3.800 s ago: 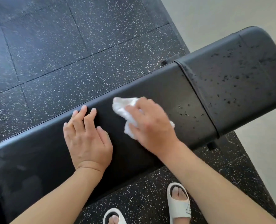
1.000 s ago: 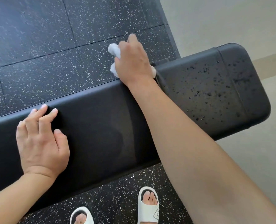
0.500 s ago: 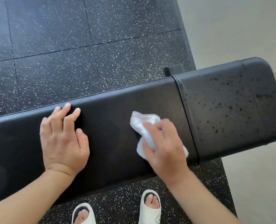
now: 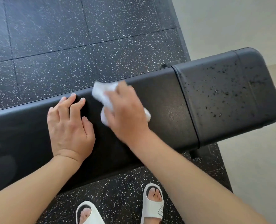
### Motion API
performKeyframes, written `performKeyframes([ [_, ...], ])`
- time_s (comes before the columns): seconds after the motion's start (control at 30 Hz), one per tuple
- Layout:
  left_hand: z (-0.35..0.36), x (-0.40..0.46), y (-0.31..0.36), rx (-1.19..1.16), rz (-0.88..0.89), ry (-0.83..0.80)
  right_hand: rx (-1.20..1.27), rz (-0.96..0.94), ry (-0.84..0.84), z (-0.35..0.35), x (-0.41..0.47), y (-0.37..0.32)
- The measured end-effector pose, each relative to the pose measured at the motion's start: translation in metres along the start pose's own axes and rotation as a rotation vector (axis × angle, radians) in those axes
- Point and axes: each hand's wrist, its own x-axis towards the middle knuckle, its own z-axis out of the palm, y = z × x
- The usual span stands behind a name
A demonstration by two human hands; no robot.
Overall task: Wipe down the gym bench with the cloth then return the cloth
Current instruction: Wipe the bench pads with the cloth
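Note:
A black padded gym bench [image 4: 163, 101] runs across the view from lower left to upper right. Its long pad looks matt, while the shorter end pad [image 4: 227, 94] at the right is dotted with droplets. My right hand [image 4: 127, 113] grips a crumpled white cloth [image 4: 101, 94] and presses it on the long pad near the far edge. My left hand [image 4: 69, 126] rests flat on the pad just left of the cloth, fingers spread toward the far edge.
Black speckled rubber floor tiles [image 4: 69, 38] lie beyond and below the bench. A pale floor [image 4: 230, 21] begins at the right. My feet in white slides [image 4: 153, 204] stand close to the bench's near side.
My right hand has swept the cloth from the near edge close to the seam up and leftward to the far edge. The left hand stays planted on the pad.

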Motion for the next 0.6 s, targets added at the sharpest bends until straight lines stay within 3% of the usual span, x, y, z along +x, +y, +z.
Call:
performKeyframes([
  [0.1, -0.002, 0.0, 0.002, -0.016, -0.014, -0.012, -0.035, -0.2, -0.189, -0.027, -0.086, 0.013],
  [0.2, -0.006, -0.001, 0.003, -0.038, -0.033, -0.024, -0.082, -0.289, -0.201, -0.059, -0.111, 0.059],
  [0.27, -0.007, 0.0, 0.004, -0.057, -0.042, -0.026, -0.141, -0.218, -0.091, -0.067, -0.095, 0.078],
  [0.33, -0.009, 0.0, 0.005, -0.061, -0.045, -0.031, -0.158, -0.006, 0.06, -0.057, -0.064, 0.077],
  [0.4, -0.014, -0.001, 0.005, -0.064, -0.058, -0.041, -0.177, 0.214, 0.226, -0.035, -0.027, 0.058],
  [0.47, -0.018, -0.001, 0.006, -0.086, -0.065, -0.059, -0.203, 0.336, 0.287, -0.006, 0.005, 0.024],
  [0.53, -0.021, 0.0, 0.003, -0.166, -0.063, -0.09, -0.248, 0.304, 0.224, 0.027, 0.022, -0.019],
  [0.6, -0.028, -0.002, -0.01, -0.288, -0.039, -0.141, -0.145, 0.192, 0.162, 0.054, 0.019, -0.065],
])
